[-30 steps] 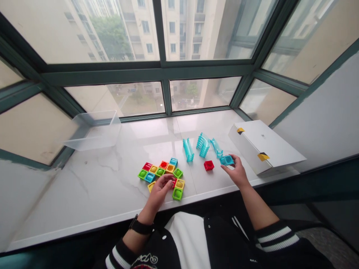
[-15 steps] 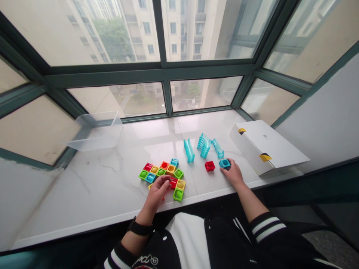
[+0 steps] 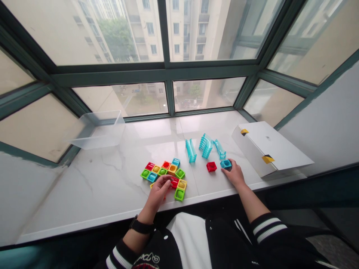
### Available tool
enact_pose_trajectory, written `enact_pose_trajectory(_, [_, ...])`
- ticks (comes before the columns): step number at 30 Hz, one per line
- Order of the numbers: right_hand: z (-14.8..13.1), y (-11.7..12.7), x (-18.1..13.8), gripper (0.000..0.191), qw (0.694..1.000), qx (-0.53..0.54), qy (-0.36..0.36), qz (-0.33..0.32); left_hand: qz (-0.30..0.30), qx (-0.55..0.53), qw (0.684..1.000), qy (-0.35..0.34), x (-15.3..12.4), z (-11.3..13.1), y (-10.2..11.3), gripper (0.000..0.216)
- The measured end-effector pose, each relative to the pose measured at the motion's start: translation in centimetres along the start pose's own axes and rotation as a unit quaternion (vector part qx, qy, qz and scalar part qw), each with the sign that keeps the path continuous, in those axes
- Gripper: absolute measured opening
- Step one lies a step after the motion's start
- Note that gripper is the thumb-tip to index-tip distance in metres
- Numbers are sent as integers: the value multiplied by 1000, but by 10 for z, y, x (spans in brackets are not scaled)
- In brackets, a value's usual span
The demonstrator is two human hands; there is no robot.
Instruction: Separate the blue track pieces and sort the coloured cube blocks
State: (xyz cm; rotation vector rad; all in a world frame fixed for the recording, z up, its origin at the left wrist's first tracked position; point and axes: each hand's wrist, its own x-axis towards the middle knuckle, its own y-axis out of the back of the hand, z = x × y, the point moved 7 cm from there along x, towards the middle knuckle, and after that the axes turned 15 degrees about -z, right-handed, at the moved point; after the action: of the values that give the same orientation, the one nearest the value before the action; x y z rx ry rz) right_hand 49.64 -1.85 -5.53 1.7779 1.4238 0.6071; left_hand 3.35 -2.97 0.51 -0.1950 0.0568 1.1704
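My right hand (image 3: 234,174) is closed on a blue cube block (image 3: 226,164), thumb and fingers at its sides, on the white counter. Just left of it stands a red cube block (image 3: 211,166), apart from my fingers. My left hand (image 3: 159,189) is over the near part of a cluster of coloured cube blocks (image 3: 163,171). Its fingers are curved, with a small gap to the thumb, beside a red block (image 3: 174,182); nothing shows between them. That hand hides some blocks. A yellow block (image 3: 182,184) and a green block (image 3: 180,194) lie to its right.
Behind the loose blocks lie clear blue track pieces: a straight one (image 3: 191,151), a curved one (image 3: 206,145) and another (image 3: 220,149). An empty clear plastic bin (image 3: 98,144) is at the back left. A white box (image 3: 272,145) stands at the right, by the windows.
The whole view has shifted slightly. Both hands keep nearly the same places, the right one still on the blue block.
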Motion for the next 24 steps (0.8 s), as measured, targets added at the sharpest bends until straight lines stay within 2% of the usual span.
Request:
enact_pose_trajectory(10, [5,-3,2,73,1000,-5,8,-2,5,4,1000,-2,-2,1,9,45])
enact_pose_trajectory(15, [5,1,-1,92,999,11,33,-2,30,19,999,-5,-4,2,22,47])
enact_pose_trajectory(18, [1,16,-10,99,999,35,34,12,63,36,997,-12,-7,2,36,47])
enact_pose_trajectory(20, [-10,39,-22,86,995,54,57,69,83,45,995,-12,-10,2,45,47])
enact_pose_trajectory(22, [-28,65,-37,63,981,68,100,152,91,56,994,-13,-13,2,50,46])
enact_pose_trajectory(24, [-50,84,-50,44,968,70,136,201,88,78,993,-18,-14,4,49,42])
